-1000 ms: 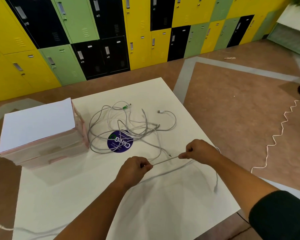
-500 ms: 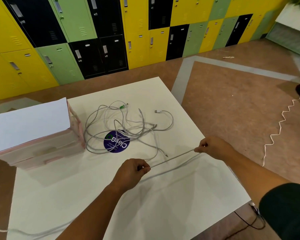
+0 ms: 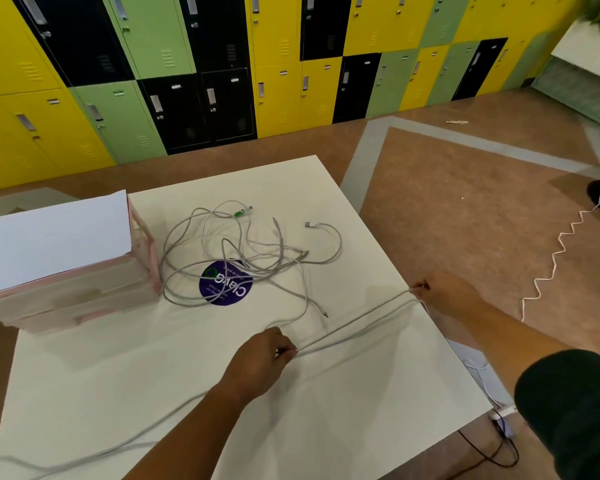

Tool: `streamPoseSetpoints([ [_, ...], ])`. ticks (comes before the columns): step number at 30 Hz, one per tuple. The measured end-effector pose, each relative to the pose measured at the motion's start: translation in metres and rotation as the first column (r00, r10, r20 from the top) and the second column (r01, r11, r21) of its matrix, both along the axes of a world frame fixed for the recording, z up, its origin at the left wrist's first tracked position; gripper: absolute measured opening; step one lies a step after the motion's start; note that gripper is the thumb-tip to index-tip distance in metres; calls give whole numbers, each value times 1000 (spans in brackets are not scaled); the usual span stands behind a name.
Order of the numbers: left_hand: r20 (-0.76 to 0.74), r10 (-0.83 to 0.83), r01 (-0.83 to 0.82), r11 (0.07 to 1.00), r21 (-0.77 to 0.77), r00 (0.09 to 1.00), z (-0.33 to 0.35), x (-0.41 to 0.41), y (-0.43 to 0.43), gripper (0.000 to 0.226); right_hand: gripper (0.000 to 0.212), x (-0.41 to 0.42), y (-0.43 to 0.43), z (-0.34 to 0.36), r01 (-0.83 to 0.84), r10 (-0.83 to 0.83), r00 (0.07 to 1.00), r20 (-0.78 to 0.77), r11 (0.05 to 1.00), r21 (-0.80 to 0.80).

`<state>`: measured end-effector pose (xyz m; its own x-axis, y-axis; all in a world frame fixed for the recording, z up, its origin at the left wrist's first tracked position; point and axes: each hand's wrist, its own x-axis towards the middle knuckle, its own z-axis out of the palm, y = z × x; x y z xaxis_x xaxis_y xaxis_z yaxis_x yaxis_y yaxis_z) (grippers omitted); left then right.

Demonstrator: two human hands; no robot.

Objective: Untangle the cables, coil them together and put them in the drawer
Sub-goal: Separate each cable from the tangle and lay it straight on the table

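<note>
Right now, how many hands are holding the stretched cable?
2. The left hand pinches the cable near the middle of the table; the right hand pinches it at the table's right edge. No other hand is in view.

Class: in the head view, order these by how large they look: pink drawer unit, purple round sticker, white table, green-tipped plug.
1. white table
2. pink drawer unit
3. purple round sticker
4. green-tipped plug
None look alike.
</note>
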<state>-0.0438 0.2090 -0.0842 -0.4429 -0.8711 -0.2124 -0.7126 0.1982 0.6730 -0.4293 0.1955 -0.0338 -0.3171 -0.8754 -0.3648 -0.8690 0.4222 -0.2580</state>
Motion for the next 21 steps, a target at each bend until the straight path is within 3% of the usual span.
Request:
streamPoseSetpoints([
  [7, 14, 19, -19, 999, -29, 1000, -14, -7, 3, 19, 19, 1, -2, -12, 33, -35, 999, -41, 998, -55],
  [13, 92, -56, 67, 990, -125, 994, -29, -2, 6, 26, 24, -11, -7, -27, -36, 22, 979, -202, 997, -68],
  [17, 102, -63, 78, 986, -148, 993, -33, -2, 5, 24, 17, -15, -12, -41, -87, 79, 984, -158, 995, -46],
  [21, 132, -57, 76, 987, -140, 990, -32, -1, 1, 21, 33, -14, -14, -57, 26, -28, 997, -67, 999, -25],
])
